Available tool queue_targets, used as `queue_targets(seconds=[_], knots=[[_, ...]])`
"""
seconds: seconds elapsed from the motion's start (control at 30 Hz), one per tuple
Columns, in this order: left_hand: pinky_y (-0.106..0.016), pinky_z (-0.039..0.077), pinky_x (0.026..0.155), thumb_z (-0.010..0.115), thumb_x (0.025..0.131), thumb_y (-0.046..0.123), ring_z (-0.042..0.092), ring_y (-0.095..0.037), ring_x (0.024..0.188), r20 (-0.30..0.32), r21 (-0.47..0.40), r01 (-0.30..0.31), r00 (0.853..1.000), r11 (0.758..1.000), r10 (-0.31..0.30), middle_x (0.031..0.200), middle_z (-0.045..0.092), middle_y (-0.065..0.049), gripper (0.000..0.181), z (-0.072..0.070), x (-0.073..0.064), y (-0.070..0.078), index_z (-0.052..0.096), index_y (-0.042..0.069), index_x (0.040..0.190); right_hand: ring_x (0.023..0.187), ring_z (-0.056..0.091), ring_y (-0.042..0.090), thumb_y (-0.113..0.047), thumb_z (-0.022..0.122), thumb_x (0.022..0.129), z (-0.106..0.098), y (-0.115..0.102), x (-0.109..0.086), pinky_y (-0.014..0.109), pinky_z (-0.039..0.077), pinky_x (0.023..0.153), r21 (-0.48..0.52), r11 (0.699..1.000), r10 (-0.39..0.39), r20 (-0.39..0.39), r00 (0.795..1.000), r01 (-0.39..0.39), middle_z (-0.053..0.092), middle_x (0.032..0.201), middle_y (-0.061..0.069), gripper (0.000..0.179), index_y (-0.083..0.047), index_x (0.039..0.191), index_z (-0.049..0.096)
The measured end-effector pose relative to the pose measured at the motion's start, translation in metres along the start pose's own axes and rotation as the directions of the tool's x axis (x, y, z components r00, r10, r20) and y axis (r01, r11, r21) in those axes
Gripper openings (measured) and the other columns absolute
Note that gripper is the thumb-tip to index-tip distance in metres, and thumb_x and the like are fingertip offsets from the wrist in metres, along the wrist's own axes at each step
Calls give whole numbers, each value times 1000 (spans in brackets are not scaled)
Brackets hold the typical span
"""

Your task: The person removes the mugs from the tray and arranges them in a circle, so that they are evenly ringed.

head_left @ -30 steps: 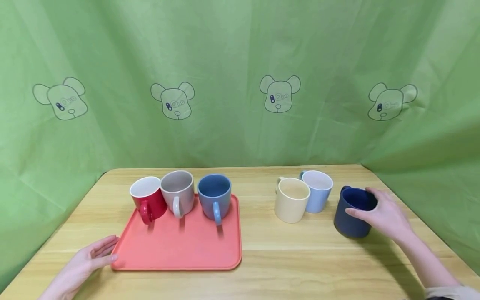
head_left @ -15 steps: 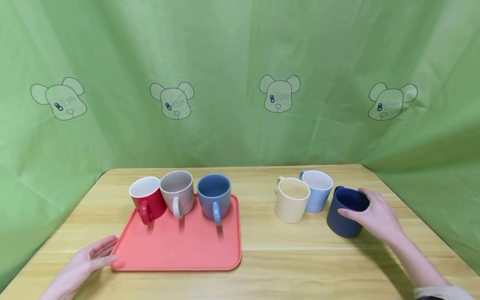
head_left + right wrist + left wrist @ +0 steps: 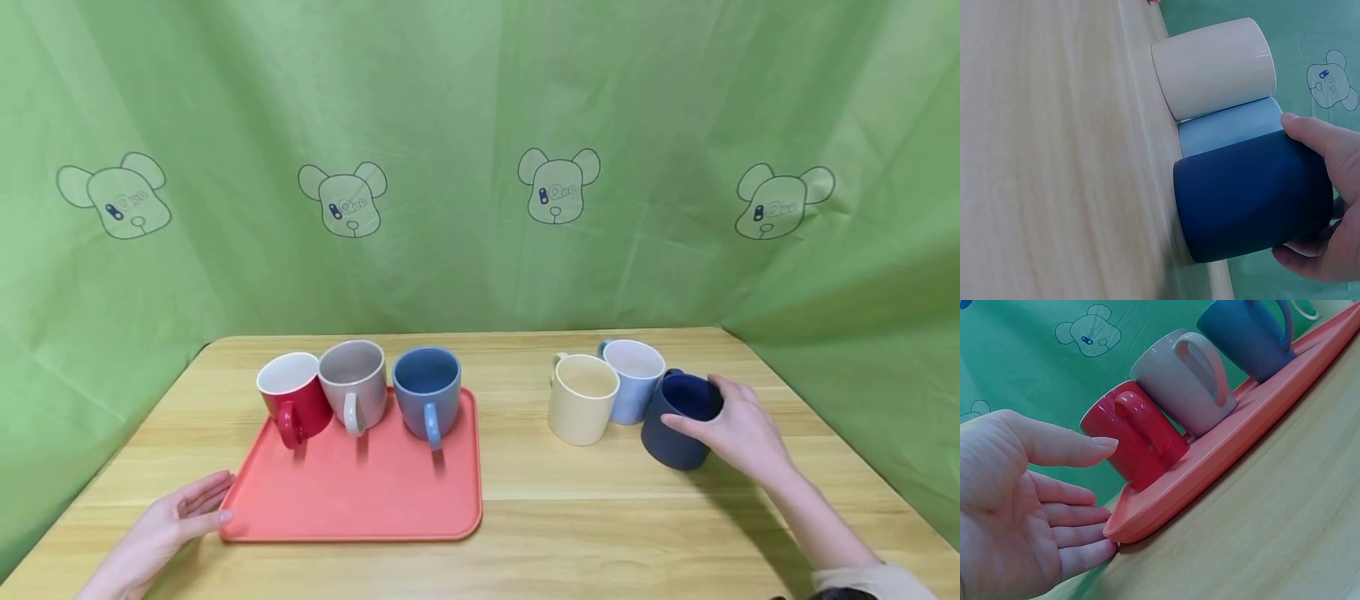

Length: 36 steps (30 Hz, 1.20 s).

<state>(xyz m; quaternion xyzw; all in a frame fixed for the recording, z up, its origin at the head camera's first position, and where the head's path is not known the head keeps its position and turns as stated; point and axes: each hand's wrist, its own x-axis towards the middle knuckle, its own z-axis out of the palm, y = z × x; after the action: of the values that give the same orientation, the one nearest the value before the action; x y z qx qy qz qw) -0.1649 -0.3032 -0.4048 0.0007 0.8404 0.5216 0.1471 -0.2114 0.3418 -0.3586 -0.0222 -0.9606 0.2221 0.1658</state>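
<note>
We are looking down at a green cloth backdrop (image 3: pixel 480 125) printed with bear faces, hanging behind and around the table (image 3: pixel 525 500), which is pale wood.

On the table's left half a coral tray (image 3: pixel 360 492) is lying, its near edge close to the table's front edge. Along the tray's far edge three mugs are standing in a row, handles turned toward us: a red mug (image 3: pixel 294 398) at the far left corner of the tray, a grey mug (image 3: pixel 353 387) touching it, and a mid-blue mug (image 3: pixel 427 389) just beside that toward the tray's far right corner.

On the table's right half, toward its back edge, we are seeing three more mugs bunched together: a cream mug (image 3: pixel 582 398), a light blue mug (image 3: pixel 634 379) behind it and touching it, and a navy mug (image 3: pixel 678 421) pressed against the light blue one, nearest the table's right edge. In the right wrist view the navy mug (image 3: pixel 1254 197) is sitting on the table, though its base looks slightly tipped.

The right hand (image 3: pixel 738 429) is gripping the navy mug from its right side, thumb across the near wall and fingers curling round the far side at the rim.

The left hand (image 3: pixel 176 521) is lying flat and relaxed on the table at the tray's near left corner, fingers straight, holding nothing; in the left wrist view its fingertips (image 3: pixel 1100 550) are touching the tray's rim (image 3: pixel 1147 522).
</note>
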Motion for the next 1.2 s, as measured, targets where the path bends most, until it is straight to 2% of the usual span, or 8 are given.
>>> queue_targets(seconds=[0.1, 0.2, 0.3, 0.47, 0.6, 0.87, 1.1, 1.2], knots=[[-44, 30, 103, 55, 93, 21, 26, -39, 131, -4, 9, 1, 1000, 1000, -1, 146, 18, -30, 73, 0, 0, 0, 13, -14, 141, 108, 36, 55, -53, 71, 74, -1, -1, 1, 66, 35, 80, 1, 1000, 3, 23, 1000, -3, 34, 124, 43, 102, 18, 134, 28], [-26, 37, 97, 55, 93, 20, 30, -33, 129, -5, 19, -21, 1000, 1000, 21, 145, 19, -31, 71, 1, 0, -1, 14, -15, 140, 108, 36, 55, -53, 70, 74, -2, -2, 3, 66, 35, 81, 3, 1000, 3, 36, 999, -3, 34, 123, 43, 102, 19, 133, 28], [-12, 37, 87, 55, 93, 19, 38, -15, 123, -15, 25, -38, 999, 999, 38, 144, 21, -31, 70, 0, -1, -2, 16, -15, 140, 108, 37, 55, -52, 70, 75, -2, -3, 4, 66, 35, 81, 8, 1000, -6, 43, 999, 6, 34, 122, 44, 102, 20, 133, 27], [-12, 36, 87, 55, 93, 17, 39, -13, 122, -19, 28, -49, 999, 998, 50, 144, 21, -31, 69, 1, -2, -2, 16, -15, 140, 109, 35, 56, -51, 69, 77, -4, -5, 4, 67, 35, 82, 19, 1000, -13, 59, 998, 12, 33, 123, 45, 102, 21, 133, 25], [-15, 37, 89, 54, 94, 18, 28, -34, 129, -10, 32, -51, 999, 998, 51, 144, 20, -31, 69, 1, -2, -1, 15, -15, 140, 110, 33, 58, -49, 67, 79, -7, -6, 4, 68, 32, 84, 43, 999, -13, 66, 998, 10, 31, 124, 46, 99, 22, 133, 23], [-40, 31, 101, 54, 93, 17, 29, -32, 130, -14, 27, -54, 998, 998, 54, 145, 19, -31, 69, 2, -4, -1, 14, -15, 140, 109, 36, 55, -41, 63, 85, -19, -15, 3, 65, 33, 84, 99, 993, -70, -4, 998, 70, 37, 122, 41, 86, 20, 133, 27], [-14, 36, 89, 54, 93, 16, 21, -40, 130, -18, 19, -56, 998, 998, 56, 145, 19, -31, 69, 3, -4, 1, 14, -15, 140, 105, 45, 52, -36, 60, 89, -32, -34, 1, 60, 39, 82, 136, 984, -108, -37, 993, 112, 44, 124, 37, 71, 16, 132, 35], [-12, 36, 87, 54, 93, 17, 20, -40, 131, -17, 15, -51, 999, 999, 52, 145, 19, -31, 69, 3, -5, 2, 15, -15, 140, 101, 50, 51, -36, 59, 90, -35, -45, 2, 59, 40, 81, 154, 981, -117, -31, 993, 120, 45, 126, 34, 69, 12, 133, 37]])
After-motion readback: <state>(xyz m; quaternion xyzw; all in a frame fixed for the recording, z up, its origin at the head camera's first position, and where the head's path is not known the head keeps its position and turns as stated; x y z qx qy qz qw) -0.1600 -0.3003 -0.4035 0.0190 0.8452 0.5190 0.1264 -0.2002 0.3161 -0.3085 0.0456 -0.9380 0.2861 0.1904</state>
